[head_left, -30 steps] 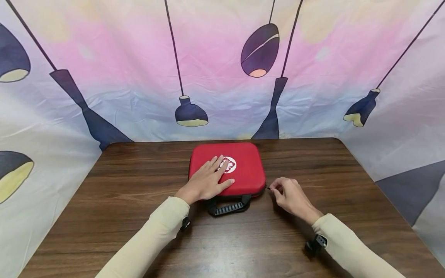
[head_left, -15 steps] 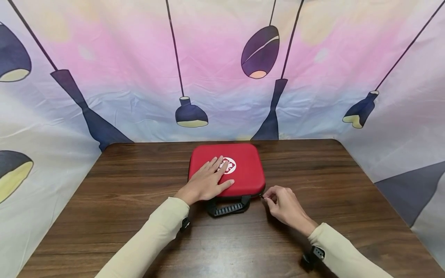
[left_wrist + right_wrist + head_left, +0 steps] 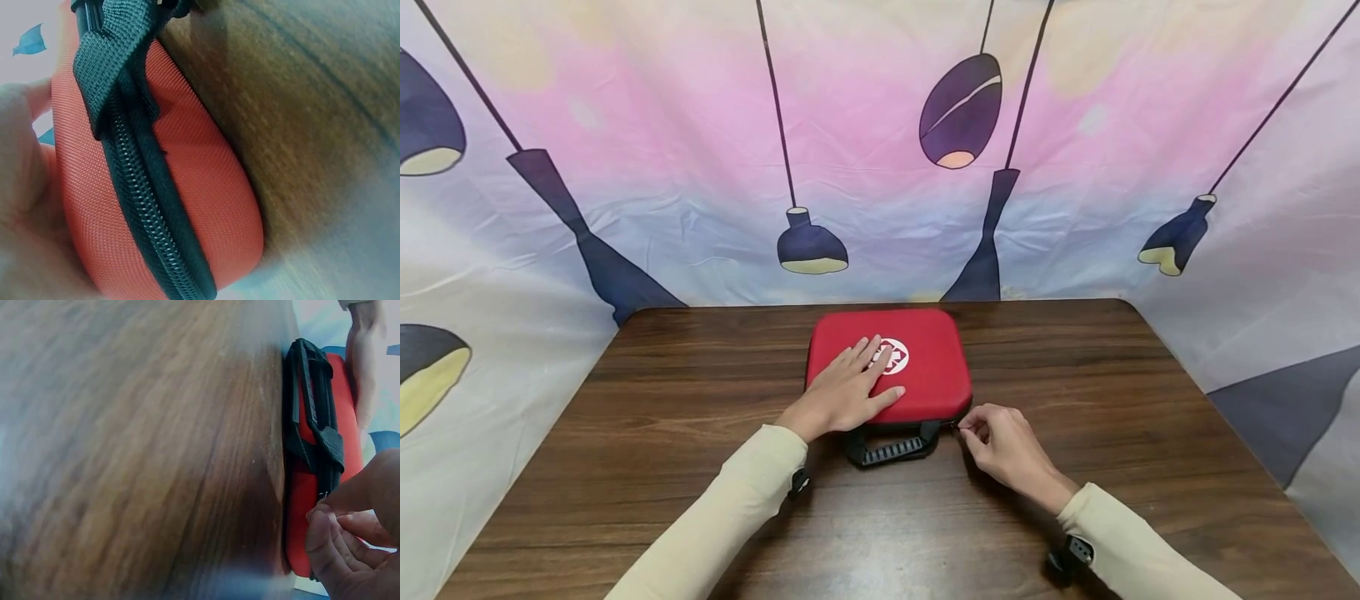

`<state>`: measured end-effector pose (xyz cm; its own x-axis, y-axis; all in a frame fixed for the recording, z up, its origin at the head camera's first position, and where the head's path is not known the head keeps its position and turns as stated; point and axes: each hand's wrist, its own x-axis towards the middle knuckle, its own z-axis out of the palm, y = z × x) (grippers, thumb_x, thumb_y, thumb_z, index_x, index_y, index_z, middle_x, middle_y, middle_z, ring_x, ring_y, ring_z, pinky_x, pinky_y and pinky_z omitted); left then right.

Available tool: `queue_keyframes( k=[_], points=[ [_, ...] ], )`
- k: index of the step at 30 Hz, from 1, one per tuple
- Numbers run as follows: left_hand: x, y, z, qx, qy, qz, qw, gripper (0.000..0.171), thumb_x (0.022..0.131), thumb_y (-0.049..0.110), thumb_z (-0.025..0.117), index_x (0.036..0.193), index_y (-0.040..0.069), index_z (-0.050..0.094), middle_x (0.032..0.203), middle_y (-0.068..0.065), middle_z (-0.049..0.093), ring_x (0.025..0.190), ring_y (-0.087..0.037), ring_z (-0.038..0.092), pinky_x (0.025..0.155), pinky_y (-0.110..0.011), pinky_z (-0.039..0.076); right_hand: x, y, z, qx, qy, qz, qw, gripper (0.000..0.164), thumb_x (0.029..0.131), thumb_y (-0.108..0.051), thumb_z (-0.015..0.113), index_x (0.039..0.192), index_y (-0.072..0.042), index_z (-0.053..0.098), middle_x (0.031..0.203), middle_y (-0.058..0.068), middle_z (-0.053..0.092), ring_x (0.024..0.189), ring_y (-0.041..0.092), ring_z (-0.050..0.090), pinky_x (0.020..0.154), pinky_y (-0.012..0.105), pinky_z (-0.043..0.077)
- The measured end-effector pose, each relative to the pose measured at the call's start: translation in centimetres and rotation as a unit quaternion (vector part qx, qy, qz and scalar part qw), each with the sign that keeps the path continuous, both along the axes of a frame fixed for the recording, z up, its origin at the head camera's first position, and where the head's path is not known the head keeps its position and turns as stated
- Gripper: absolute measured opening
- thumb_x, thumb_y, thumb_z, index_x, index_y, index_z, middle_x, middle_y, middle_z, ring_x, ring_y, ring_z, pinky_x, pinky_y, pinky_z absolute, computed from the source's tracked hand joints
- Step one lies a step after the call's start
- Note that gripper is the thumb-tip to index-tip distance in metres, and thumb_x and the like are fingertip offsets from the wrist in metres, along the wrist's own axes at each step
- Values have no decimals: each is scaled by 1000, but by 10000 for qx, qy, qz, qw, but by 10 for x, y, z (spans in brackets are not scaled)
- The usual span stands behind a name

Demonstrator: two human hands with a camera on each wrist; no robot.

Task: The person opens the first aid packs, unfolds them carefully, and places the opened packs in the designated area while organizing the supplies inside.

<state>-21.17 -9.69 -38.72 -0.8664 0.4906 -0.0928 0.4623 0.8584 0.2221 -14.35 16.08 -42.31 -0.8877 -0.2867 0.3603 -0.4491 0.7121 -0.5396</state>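
A red first-aid case (image 3: 925,367) with a white emblem on its lid lies flat on the wooden table. My left hand (image 3: 842,392) rests on the lid with its fingers spread straight. At the case's front right corner, my right hand (image 3: 1011,446) pinches the zipper pull between thumb and forefinger; the fingertips hide most of the pull. In the left wrist view the black zipper (image 3: 147,206) runs along the case's side with its teeth meshed. A black carry handle (image 3: 895,451) sticks out from the front side toward me.
The dark wooden table (image 3: 700,375) extends around the case on all sides. Behind it hangs a cloth backdrop (image 3: 880,167) printed with lamps. Small black devices are strapped to both wrists.
My right hand has moved the zipper pull round the front right corner, toward me and then left toward the handle. The left hand and the case have stayed in place.
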Motion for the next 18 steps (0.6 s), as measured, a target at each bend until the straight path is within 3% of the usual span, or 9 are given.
queue_keyframes(
  k=[8,18],
  points=[
    [0,-1,1,65,33,-24,10000,80,90,66,37,152,20,16,159,-4,8,145,-25,5,117,-41,6,-1,2,1,280,312,-6,9991,11,76,0,71,75,-10,67,71,-6,60,59,-1,54,53,17,47],
    [5,-4,3,59,71,38,10000,78,90,64,40,152,20,20,158,-5,11,144,-26,8,117,-40,9,-7,8,2,613,892,281,9937,13,74,3,71,75,-9,65,70,-6,56,59,4,50,51,18,43]
  ],
)
